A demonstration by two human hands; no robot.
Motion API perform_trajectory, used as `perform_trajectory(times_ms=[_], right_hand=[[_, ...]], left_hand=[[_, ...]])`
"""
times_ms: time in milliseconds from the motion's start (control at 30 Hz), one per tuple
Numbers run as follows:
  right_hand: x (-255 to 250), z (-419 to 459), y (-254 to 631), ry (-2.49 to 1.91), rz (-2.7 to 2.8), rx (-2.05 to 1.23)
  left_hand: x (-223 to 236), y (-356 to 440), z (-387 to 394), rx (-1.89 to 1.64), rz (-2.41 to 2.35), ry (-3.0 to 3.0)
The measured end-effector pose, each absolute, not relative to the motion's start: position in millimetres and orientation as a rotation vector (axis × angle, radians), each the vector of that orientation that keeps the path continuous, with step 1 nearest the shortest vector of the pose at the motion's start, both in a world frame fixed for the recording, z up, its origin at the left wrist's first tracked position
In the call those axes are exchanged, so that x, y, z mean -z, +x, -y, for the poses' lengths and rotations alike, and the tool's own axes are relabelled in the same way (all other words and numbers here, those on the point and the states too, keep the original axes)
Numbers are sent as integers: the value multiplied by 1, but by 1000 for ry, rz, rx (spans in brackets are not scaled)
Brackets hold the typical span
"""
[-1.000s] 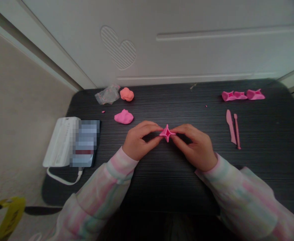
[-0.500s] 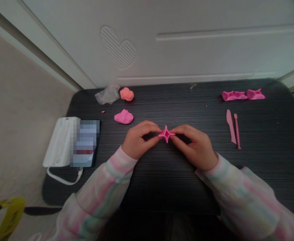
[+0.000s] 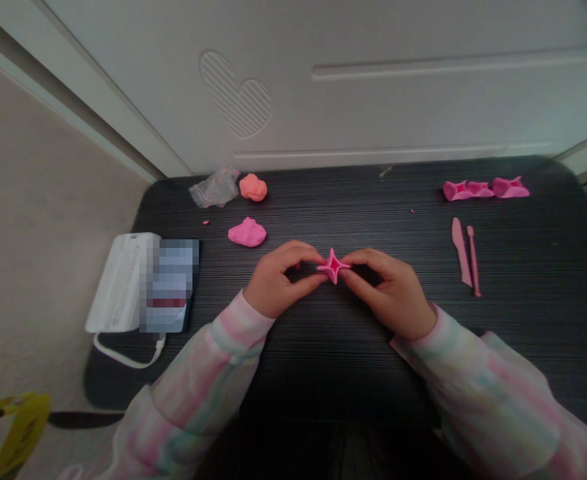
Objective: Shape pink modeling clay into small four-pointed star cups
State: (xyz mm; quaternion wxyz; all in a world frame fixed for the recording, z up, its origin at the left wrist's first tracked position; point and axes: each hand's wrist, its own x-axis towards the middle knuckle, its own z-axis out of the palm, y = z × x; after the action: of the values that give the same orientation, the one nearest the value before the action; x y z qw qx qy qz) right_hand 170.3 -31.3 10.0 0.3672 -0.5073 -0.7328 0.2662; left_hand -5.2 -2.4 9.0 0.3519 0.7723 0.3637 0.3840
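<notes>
Between my two hands is a small pink clay cup point(image 3: 333, 267) with a hollow middle and its rim drawn out into a four-pointed star. My left hand point(image 3: 286, 279) pinches the left point between thumb and fingers. On the opposite side, my right hand point(image 3: 388, 288) pinches the right point the same way. A lump of pink clay point(image 3: 247, 233) lies up and left of my left hand. Right of my right hand are a pink plastic clay knife point(image 3: 460, 252) and a thin pink modelling stick point(image 3: 473, 260), side by side.
Several pink clay pieces point(image 3: 510, 189) with pointed rims sit in a row at the back right. An orange clay lump point(image 3: 253, 188) and a crumpled clear bag point(image 3: 215, 189) lie back left. A white power bank point(image 3: 119, 283) is cabled to a phone point(image 3: 173, 287) on the dark table point(image 3: 353, 380).
My left fingers have shifted very slightly on the star's left point. Both hands keep their pinch on the clay cup, and everything else is unchanged.
</notes>
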Motion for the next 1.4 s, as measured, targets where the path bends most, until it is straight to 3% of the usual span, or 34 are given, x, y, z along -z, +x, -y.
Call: perform_trajectory(times_ms=[367,900,1400], right_hand=[[-9,32,168,-1316,1863,-653],[-10,33,167,-1331,1834,-639],[-9,34,167,-1347,1817,-592]], left_hand=[[-8,-2,5,-1024,-1001,1883],[-4,5,6,-911,-873,1043],[-6,8,9,-975,-912,1122]])
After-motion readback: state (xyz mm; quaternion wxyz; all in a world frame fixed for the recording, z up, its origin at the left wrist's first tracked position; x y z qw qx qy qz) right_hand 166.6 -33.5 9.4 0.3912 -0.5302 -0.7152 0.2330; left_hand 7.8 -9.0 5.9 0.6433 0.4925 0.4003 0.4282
